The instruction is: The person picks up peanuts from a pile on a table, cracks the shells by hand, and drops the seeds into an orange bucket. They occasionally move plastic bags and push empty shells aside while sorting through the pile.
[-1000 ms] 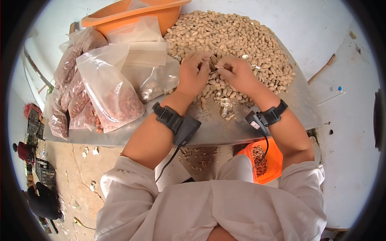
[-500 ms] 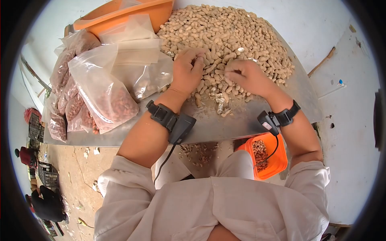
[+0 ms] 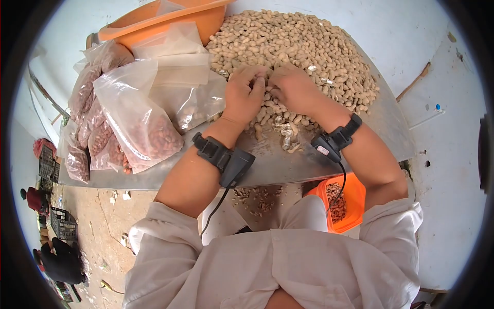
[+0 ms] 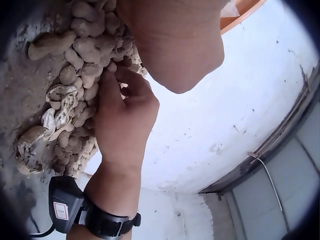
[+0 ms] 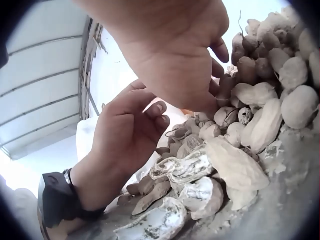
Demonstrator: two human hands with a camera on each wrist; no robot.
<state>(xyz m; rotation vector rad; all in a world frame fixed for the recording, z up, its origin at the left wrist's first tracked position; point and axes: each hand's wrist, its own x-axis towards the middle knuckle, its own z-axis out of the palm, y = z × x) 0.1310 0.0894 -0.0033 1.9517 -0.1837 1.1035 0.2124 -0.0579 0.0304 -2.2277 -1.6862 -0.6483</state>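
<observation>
A big heap of unshelled peanuts (image 3: 303, 46) covers the back of a metal table. At its near edge my left hand (image 3: 244, 95) and right hand (image 3: 296, 90) are side by side, fingertips almost meeting. In the right wrist view, the thumb and fingers of my right hand (image 5: 175, 65) pinch a brown peanut (image 5: 226, 89) at the heap. My left hand (image 5: 127, 130) has its last fingers curled inward; its thumb and fingertip are hidden behind the right hand, so I cannot tell what it holds. Split empty shells (image 5: 187, 167) lie just below the hands.
Clear bags of reddish shelled peanuts (image 3: 154, 136) lie on the left of the metal table (image 3: 288, 172). Behind them stands an orange basin (image 3: 213, 26). Below the table edge by my right leg is an orange bin (image 3: 352, 201) holding shells. Shell bits litter the floor.
My right hand drew away to the right half a second ago, then came back left beside the left hand. The left hand stayed at nearly the same spot on the heap.
</observation>
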